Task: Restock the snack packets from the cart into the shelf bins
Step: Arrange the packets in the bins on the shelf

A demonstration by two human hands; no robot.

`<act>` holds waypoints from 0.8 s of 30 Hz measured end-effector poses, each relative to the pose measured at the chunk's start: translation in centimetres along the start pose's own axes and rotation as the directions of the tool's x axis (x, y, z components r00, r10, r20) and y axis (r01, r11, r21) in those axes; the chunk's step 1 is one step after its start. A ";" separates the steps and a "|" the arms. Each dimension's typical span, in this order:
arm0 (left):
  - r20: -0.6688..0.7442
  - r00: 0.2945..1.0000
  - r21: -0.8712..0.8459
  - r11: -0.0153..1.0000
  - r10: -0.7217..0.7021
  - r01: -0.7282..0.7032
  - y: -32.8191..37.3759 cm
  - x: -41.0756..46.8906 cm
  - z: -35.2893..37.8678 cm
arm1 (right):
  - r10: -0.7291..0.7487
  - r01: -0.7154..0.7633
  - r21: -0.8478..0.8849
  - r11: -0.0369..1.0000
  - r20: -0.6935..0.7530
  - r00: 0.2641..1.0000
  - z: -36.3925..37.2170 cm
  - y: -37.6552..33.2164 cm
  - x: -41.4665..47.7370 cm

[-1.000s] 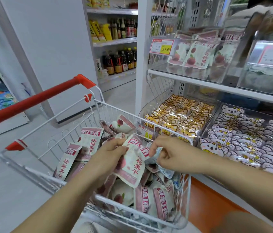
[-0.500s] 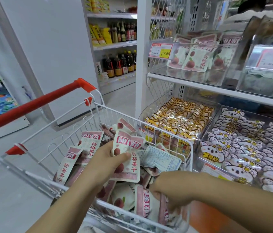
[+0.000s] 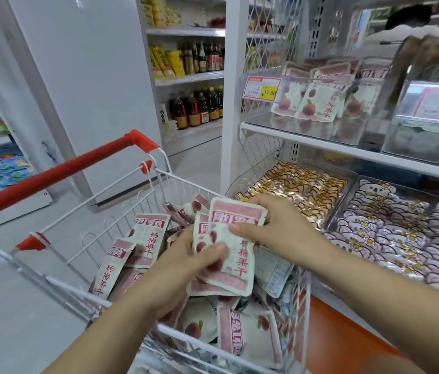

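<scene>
Holding a stack of packets (image 3: 233,255) in the middle of the frame, above the cart (image 3: 121,220), I have my left grip (image 3: 183,263) clasped round its lower left side, thumb across the front. My right grip (image 3: 275,228) pinches the top packet near its upper right edge.

Between this stack and the shelving at right stands the cart's far wire wall, and the white upright post (image 3: 233,90) rises just behind it. The red handle (image 3: 59,171) slants across the left of the frame.

Under my arms the cart holds loose packets (image 3: 248,336) of the same pink-and-white kind, lying at all angles, some leaning on the left wall. At upper right a clear bin (image 3: 318,103) on the shelf board (image 3: 321,141) holds a few matching packets standing upright, with a price tag (image 3: 263,89) on its front. Below that board, one bin is filled with gold-wrapped snacks (image 3: 302,187) and the next, further right, with koala-print packets (image 3: 391,225).

Grey floor (image 3: 10,292) runs along the aisle. Dark bottles (image 3: 199,106) line shelves at upper centre, and an orange base (image 3: 342,344) shows at lower right.
</scene>
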State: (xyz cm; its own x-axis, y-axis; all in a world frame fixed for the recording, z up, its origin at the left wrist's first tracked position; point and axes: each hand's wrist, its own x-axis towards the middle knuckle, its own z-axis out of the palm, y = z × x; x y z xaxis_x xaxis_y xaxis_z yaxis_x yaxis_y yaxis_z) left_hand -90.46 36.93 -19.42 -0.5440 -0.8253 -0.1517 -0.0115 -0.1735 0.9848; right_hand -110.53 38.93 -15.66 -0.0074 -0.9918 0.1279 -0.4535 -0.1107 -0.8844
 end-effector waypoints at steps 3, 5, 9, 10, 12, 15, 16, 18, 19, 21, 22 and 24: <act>-0.100 0.993 0.055 0.997 0.063 -0.057 -0.5 0.4 -0.4 | -0.025 0.026 0.058 0.998 -0.012 1.000 1.3 0.3 0.0; -0.196 0.976 0.036 0.996 0.093 -0.088 -0.3 0.3 -0.4 | 0.018 -0.009 0.233 0.972 -0.036 0.999 0.7 0.1 0.3; -0.398 0.904 -0.016 0.985 0.154 -0.174 -0.4 0.6 -0.8 | 0.096 -0.085 0.089 0.992 -0.119 0.988 -0.1 1.2 0.5; -0.464 0.869 -0.025 0.978 0.172 -0.206 -0.4 0.6 -1.1 | 0.062 -0.069 -0.114 0.991 -0.063 0.996 -0.1 1.7 0.2; -0.554 0.812 -0.037 0.969 0.184 -0.245 -0.5 0.8 -1.8 | 0.071 0.072 -0.431 0.899 0.307 0.949 0.7 2.4 -0.9; -0.579 0.795 -0.031 0.970 0.177 -0.239 -0.7 1.0 -2.2 | 0.240 0.390 -0.580 0.715 0.728 0.642 3.2 3.8 -2.6; -0.582 0.793 -0.022 0.972 0.179 -0.236 -0.7 1.0 -2.1 | 0.252 0.451 -0.599 0.662 0.744 0.619 4.0 4.5 -2.8; -0.584 0.789 0.004 0.973 0.188 -0.229 -0.8 1.0 -2.0 | 0.238 0.505 -0.647 0.572 0.720 0.653 5.4 5.5 -2.8; -0.580 0.792 0.009 0.974 0.191 -0.228 -0.8 1.0 -2.0 | 0.224 0.532 -0.662 0.528 0.712 0.665 6.0 5.8 -2.8; -0.578 0.795 0.008 0.975 0.187 -0.223 -0.9 1.0 -2.0 | 0.207 0.573 -0.687 0.447 0.703 0.681 7.0 6.0 -3.0; -0.580 0.794 0.006 0.975 0.183 -0.220 -0.9 1.0 -2.0 | 0.207 0.582 -0.704 0.407 0.691 0.693 7.5 5.9 -3.2; -0.581 0.795 -0.002 0.977 0.173 -0.214 -0.9 1.0 -2.0 | 0.220 0.585 -0.727 0.359 0.675 0.704 8.4 5.9 -3.3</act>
State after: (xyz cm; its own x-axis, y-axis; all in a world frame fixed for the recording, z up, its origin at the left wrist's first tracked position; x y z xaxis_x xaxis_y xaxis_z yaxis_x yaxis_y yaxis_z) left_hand -89.31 35.19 -20.63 0.0532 -0.9986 0.0008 0.1068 0.0065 0.9943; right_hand -105.70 41.02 -25.07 0.4968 -0.7663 -0.4073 -0.8152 -0.5731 0.0839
